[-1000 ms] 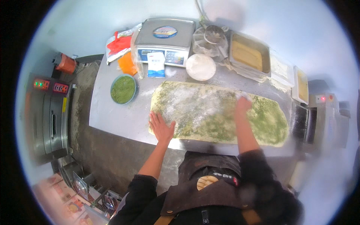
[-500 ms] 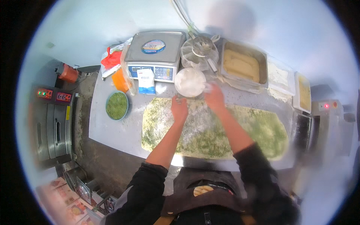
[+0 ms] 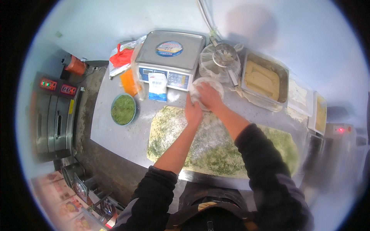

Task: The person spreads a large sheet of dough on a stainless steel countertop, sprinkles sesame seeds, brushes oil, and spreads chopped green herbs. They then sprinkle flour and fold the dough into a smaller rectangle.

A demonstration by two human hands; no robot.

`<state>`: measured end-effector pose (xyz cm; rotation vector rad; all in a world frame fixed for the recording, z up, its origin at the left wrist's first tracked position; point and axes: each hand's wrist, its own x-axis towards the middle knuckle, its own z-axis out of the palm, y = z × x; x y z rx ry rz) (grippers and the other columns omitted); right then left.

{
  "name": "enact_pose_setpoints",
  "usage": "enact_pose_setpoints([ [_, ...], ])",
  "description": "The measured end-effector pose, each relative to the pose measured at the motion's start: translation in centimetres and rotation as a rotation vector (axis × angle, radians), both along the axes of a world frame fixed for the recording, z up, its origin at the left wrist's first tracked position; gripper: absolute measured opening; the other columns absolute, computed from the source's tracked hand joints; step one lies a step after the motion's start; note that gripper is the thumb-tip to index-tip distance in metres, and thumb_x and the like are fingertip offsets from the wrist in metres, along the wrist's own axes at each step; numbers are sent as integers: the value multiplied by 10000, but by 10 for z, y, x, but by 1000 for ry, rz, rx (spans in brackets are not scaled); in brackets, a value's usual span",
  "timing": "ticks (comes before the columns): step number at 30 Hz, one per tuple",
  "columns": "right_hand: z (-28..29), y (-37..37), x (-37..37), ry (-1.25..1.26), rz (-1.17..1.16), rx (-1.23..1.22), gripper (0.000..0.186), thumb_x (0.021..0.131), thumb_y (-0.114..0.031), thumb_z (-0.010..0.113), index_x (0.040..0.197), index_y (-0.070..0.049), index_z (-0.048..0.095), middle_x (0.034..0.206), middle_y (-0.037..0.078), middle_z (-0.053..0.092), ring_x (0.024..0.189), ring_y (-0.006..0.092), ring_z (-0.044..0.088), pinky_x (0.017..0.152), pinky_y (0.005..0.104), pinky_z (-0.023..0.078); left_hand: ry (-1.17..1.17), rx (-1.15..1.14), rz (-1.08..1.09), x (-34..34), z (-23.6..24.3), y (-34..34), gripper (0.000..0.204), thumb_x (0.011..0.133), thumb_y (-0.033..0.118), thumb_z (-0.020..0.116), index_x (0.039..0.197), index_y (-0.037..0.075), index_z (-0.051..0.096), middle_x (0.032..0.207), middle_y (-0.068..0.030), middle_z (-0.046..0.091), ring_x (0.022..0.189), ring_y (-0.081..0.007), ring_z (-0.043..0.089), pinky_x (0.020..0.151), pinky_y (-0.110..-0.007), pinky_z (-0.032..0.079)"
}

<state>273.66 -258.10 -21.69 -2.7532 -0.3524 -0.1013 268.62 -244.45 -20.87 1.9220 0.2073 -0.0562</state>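
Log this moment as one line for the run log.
left hand: at white bowl rim | right hand: in bowl | dough sheet: flat, green-topped, floured | green bowl: left | scale: behind

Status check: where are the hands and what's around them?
Left hand and right hand both at the white bowl, grip unclear. Green-topped dough sheet below. Scale and white packet close by.

I work in a commercial bakery kitchen. My steel worktable (image 3: pixel 115 134) carries a digital weighing scale (image 3: pixel 169 57), a metal tray of dough (image 3: pixel 264 79) and a large herb-covered dough sheet (image 3: pixel 216 146). A deck oven (image 3: pixel 54 115) stands at my left.
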Motion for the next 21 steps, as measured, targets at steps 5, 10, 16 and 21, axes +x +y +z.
enact_pose_setpoints([
  [5,-56,-4,4,-46,-177,308,473,962,-163,643,1404,2,631,1403,265,652,1267,454,645,1077,545,524,103,53,-76,8,-18,12,725,1044,240,554,1719,75,348,1619,-273,546,1404,-452,605,1166,-486,470],
  [10,-123,28,49,192,-658,582,497,957,-183,676,1393,50,625,1332,274,702,1225,438,666,1091,522,515,128,-48,-55,3,-28,35,715,1098,304,557,1722,70,296,1588,-265,537,1339,-428,633,1073,-508,555],
  [16,-109,36,-8,-87,-186,1489,567,926,-200,828,1447,-66,648,1444,154,661,1328,319,638,1090,481,533,433,-709,161,-25,-4,53,689,1139,346,528,1700,29,283,1594,-291,492,1391,-427,588,1088,-500,576],
  [21,32,-77,-208,191,20,1474,670,915,-76,815,1549,-93,602,1572,129,604,1399,294,626,1212,474,476,525,-738,63,-81,8,69,657,1143,380,509,1665,16,346,1582,-293,511,1432,-408,567,1207,-477,460],
])
